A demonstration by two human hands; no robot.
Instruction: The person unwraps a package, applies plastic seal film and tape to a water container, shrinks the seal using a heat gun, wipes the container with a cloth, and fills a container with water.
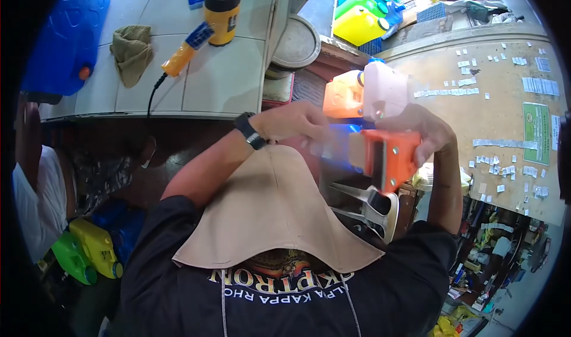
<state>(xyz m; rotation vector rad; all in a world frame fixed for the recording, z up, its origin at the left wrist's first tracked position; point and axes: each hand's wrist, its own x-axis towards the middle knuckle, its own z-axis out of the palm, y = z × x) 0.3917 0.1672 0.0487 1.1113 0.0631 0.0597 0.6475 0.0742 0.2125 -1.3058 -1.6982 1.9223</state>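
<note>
My right hand (pixel 425 129) grips an orange tape dispenser (pixel 392 158) by its body, fingers wrapped over its top and side. From the dispenser a see-through, blurred strip of packing tape (pixel 333 143) runs left toward my left hand (pixel 297 123). My left hand wears a dark watch (pixel 250 130) and its fingers are closed at the end of the strip; motion blurs the fingertips. Something blue shows behind the tape, its shape unclear. Just beyond my hands stand an orange jug (pixel 344 94) and a pale pink jug (pixel 383 87). Below the dispenser is a white plastic stool or chair (pixel 380 212), partly hidden.
On the tiled counter (pixel 238 75) lie a heat gun (pixel 223 13), a yellow-and-blue corded tool (pixel 187 50), a cloth (pixel 132 51) and a blue container (pixel 65 36). A lidded bucket (pixel 295 42) stands beside it. A board with paper labels (pixel 499 129) is at right. Another person (pixel 41 194) is at left.
</note>
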